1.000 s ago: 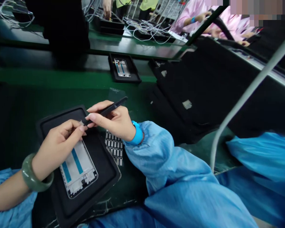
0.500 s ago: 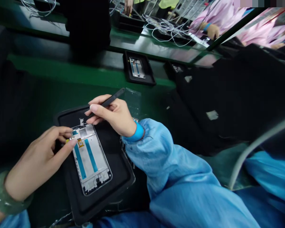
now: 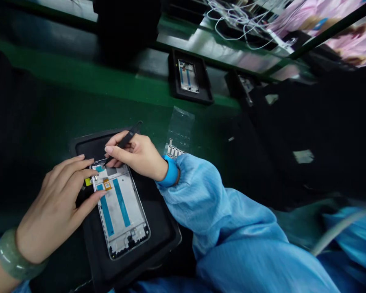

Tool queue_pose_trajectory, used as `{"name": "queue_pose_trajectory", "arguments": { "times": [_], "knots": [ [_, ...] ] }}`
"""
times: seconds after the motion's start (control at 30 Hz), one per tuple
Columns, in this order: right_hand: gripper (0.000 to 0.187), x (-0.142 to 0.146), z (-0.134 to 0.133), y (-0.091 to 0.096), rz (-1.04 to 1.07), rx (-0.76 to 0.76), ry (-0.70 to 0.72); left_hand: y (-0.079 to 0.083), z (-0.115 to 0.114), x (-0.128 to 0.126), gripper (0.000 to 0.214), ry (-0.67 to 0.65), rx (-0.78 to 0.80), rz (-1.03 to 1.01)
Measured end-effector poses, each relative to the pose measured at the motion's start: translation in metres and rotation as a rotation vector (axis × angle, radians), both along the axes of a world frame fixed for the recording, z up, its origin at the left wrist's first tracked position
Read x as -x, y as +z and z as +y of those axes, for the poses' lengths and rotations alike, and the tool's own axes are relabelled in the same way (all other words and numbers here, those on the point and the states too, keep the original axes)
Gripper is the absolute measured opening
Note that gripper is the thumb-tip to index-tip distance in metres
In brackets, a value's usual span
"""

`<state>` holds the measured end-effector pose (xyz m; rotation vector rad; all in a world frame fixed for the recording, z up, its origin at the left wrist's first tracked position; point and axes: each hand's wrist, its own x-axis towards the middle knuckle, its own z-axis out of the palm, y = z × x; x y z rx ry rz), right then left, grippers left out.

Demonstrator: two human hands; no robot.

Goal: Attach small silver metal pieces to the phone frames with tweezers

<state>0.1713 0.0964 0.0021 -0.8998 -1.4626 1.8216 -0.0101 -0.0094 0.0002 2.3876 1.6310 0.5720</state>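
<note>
A phone frame (image 3: 125, 219), silvery with two long blue strips and a small orange flex cable (image 3: 107, 184), lies on a black tray (image 3: 158, 232). My left hand (image 3: 64, 187) rests at its upper left edge, fingers spread and thumb touching the frame near the flex cable. A yellow tab (image 3: 88, 182) sticks out beside those fingers. Between thumb and fingers my right hand (image 3: 134, 154) grips black tweezers (image 3: 125, 139), tilted, their tip down at the frame's top end. Whether the tip holds anything is too small to tell.
Beyond my right wrist lies a clear sheet (image 3: 181, 126) with several small metal pieces (image 3: 173, 151). A second black tray (image 3: 205, 91) holds another phone frame (image 3: 189, 76). White cables (image 3: 232, 20) and a person's pink sleeve (image 3: 360, 40) are at the back. Dark cloth-like material (image 3: 338, 122) covers the right.
The tweezers' tip has come down onto the frame's top end. A small metal piece seen there before no longer shows. My left fingers have spread, uncovering the yellow tab. The view has shifted.
</note>
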Motion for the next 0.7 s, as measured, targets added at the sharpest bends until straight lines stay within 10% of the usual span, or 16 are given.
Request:
{"name": "queue_pose_trajectory", "arguments": {
  "times": [0.7],
  "knots": [
    [0.03,0.0017,-0.0008,-0.0023,-0.048,-0.049,-0.015,0.0028,-0.0012,-0.0023,0.039,0.018,0.035,-0.019]
  ]
}}
